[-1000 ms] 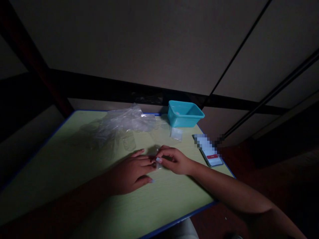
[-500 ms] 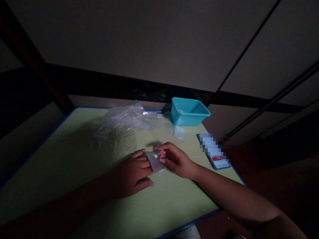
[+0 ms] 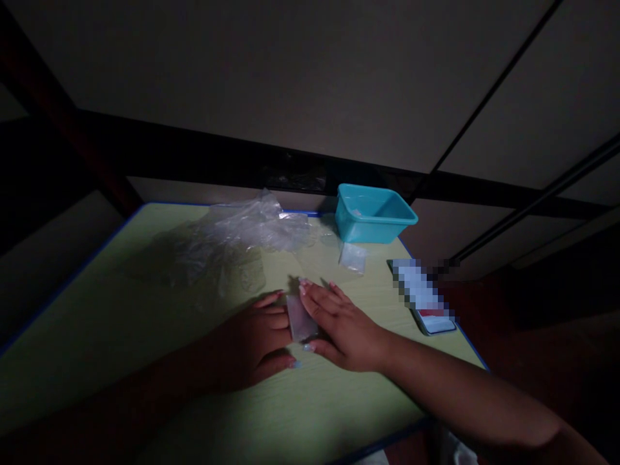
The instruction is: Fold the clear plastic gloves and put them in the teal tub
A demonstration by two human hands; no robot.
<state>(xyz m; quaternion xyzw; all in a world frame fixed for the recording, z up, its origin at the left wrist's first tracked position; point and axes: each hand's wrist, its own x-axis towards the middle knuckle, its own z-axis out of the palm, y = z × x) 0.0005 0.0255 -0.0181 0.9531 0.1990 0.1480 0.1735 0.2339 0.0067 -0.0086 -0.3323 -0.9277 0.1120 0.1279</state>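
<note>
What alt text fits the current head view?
A left hand and right hand flank a small translucent plastic piece on a green table, the right partly covering it. Beyond are crumpled clear plastic, a turquoise bin and a pale packet; a phone lies at right.

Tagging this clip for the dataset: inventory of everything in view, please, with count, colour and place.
flat packet: one, whitish translucent, on the table between the hands
plastic heap: count unclear, clear, far side of table, left of the bin
bin: one, turquoise, far right corner
small item: one, pale, inside bin, too small to identify
white packet: one, whitish, just in front of bin
phone: one, pale screen partly pixelated, right edge
table: one, pale green, blue edging, under everything above
wall panels: several, grey, behind table
floor: dark red, right
left hand: one, light-blue thumbnail, left of flat packet
right hand: one, light-blue thumbnail, fingers over flat packet's right part
</note>
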